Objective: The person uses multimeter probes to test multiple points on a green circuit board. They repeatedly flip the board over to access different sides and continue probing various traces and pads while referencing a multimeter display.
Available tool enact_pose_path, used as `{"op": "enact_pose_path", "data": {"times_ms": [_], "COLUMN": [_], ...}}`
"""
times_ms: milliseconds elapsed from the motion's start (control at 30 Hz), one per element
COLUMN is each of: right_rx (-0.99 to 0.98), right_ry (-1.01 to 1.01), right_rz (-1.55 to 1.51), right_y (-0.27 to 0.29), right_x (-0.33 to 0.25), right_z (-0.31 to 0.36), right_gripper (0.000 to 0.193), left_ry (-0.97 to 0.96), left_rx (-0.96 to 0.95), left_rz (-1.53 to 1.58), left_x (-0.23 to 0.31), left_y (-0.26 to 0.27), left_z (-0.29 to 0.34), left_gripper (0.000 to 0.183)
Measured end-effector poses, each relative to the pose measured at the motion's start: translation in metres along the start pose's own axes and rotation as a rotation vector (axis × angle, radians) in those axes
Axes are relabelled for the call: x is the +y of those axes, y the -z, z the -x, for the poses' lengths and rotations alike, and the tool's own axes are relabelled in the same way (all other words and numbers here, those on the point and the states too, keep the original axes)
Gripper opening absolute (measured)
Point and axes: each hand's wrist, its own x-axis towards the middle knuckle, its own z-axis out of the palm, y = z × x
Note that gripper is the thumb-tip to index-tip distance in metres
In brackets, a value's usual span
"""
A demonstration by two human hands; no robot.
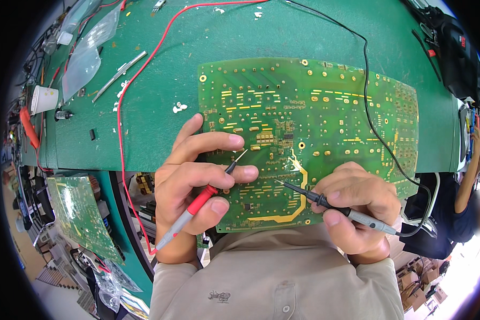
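Note:
A large green circuit board (336, 133) lies at the front edge of the green table, its solder side with gold traces facing up. My left hand (200, 176) is closed around a red and grey multimeter probe (189, 214). That probe's thin metal tip points up and right over the board's left part. In my right hand (357, 205) I grip a black and grey multimeter probe (317, 199), its tip aimed left over the lower middle of the board. Whether either tip touches the board I cannot tell. A red lead (120, 106) and a black lead (367, 80) run to the probes.
On the table's left lie a metal rod (119, 76), a clear plastic bag (88, 58), a paper cup (44, 99) and a red-handled tool (29, 127). Another circuit board (82, 213) rests at lower left. A black bag (458, 53) sits at far right, with another person's arm (468, 170) beyond.

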Motion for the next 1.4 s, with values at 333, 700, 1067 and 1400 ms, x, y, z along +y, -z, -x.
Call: {"op": "enact_pose_path", "data": {"times_ms": [333, 700, 1067, 1400], "right_rx": [-0.027, -0.041, -0.029, -0.034], "right_ry": [0.023, 0.034, 0.048, 0.055], "right_rz": [0.067, 0.116, 0.122, 0.136], "right_y": [-0.0028, -0.0038, -0.0048, -0.0059], "right_x": [0.0006, -0.0006, -0.0001, 0.0002], "right_z": [-0.0035, -0.0052, -0.0054, -0.0051], "right_gripper": [0.032, 0.033, 0.032, 0.033], "left_ry": [0.0, -0.021, -0.008, 0.036], "left_rx": [0.024, 0.037, 0.046, 0.134], "left_rz": [0.001, 0.003, 0.015, 0.109], "left_x": [-0.0016, -0.004, -0.0037, -0.0053], "left_y": [-0.0023, -0.0037, -0.0036, -0.007], "left_z": [0.0008, 0.0004, 0.001, 0.0037], "left_gripper": [0.03, 0.03, 0.027, 0.027]}}
